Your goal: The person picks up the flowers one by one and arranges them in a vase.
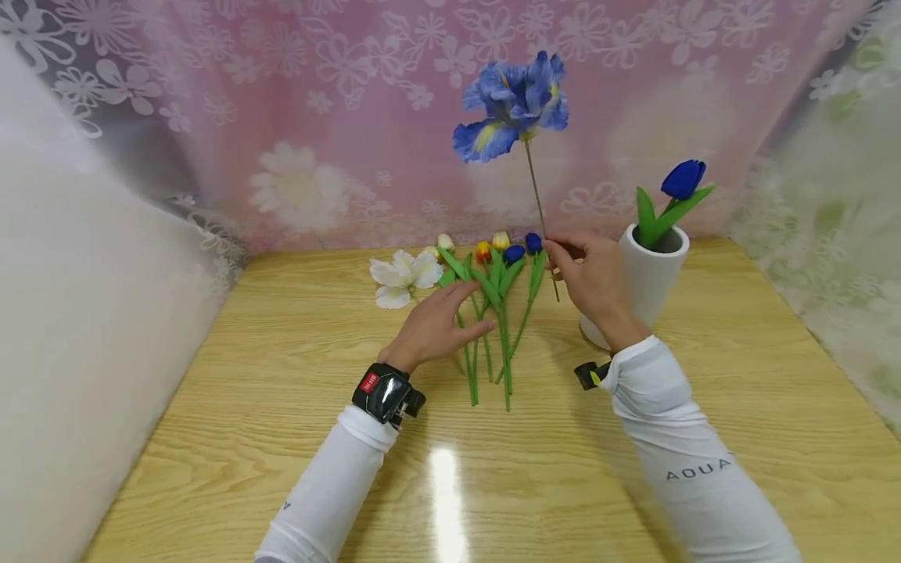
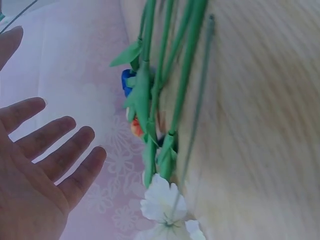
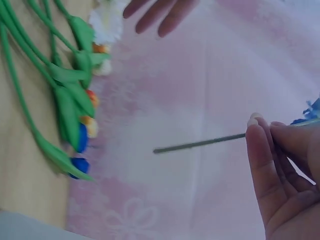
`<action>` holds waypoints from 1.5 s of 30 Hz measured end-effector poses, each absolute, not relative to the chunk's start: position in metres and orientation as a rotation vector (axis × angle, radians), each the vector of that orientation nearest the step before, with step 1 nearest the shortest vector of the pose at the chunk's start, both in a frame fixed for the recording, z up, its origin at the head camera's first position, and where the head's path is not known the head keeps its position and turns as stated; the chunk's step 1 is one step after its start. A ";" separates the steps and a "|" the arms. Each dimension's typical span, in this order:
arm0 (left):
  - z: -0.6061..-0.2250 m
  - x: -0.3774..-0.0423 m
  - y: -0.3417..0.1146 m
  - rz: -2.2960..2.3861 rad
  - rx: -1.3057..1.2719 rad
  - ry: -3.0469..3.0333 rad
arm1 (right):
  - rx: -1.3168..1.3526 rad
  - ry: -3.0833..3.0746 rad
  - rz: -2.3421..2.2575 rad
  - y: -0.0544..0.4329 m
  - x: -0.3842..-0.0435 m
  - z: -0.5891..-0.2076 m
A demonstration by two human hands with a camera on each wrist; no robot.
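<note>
Between thumb and fingers, my right hand (image 1: pixel 594 280) pinches the thin stem of a blue iris (image 1: pixel 517 105); the bloom stands high and the stem's lower end (image 3: pixel 175 148) sticks out below the fingers. My left hand (image 1: pixel 439 324) hangs over the tulips with its fingers spread (image 2: pixel 57 135) and nothing in them. Under and beside it lie several artificial tulips (image 1: pixel 503 313), in blue, orange, yellow and white, on green stems. A white iris-like flower (image 1: pixel 403 275) lies at their left. Right of the right hand, a white vase (image 1: pixel 651 274) holds one blue tulip (image 1: pixel 683 180).
The wooden table (image 1: pixel 281 391) reaches back to a pink flower-patterned curtain (image 1: pixel 352 172). Pale fabric hangs on both sides. The vase stands near the back right, partly behind the right wrist and hand.
</note>
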State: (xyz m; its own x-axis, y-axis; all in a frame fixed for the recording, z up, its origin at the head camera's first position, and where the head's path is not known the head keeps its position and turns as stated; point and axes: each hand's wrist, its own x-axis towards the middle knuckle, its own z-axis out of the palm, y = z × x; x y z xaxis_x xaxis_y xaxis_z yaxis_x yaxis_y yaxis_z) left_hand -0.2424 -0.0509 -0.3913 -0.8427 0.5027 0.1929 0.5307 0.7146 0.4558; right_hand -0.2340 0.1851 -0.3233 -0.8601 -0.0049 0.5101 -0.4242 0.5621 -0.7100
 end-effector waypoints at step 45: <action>-0.375 -0.248 -0.020 -0.874 -1.013 -2.754 | 0.094 -2.109 1.058 0.259 -0.211 -0.273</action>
State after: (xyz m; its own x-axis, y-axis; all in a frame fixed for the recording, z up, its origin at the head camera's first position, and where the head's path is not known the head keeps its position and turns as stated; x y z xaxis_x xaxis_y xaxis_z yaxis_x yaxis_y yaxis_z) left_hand -0.2478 -0.0200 -0.3753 -0.7782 0.5716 0.2602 0.6170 0.6185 0.4866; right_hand -0.2107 0.2592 -0.2727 -0.7079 0.2543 0.6589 -0.3763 0.6537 -0.6565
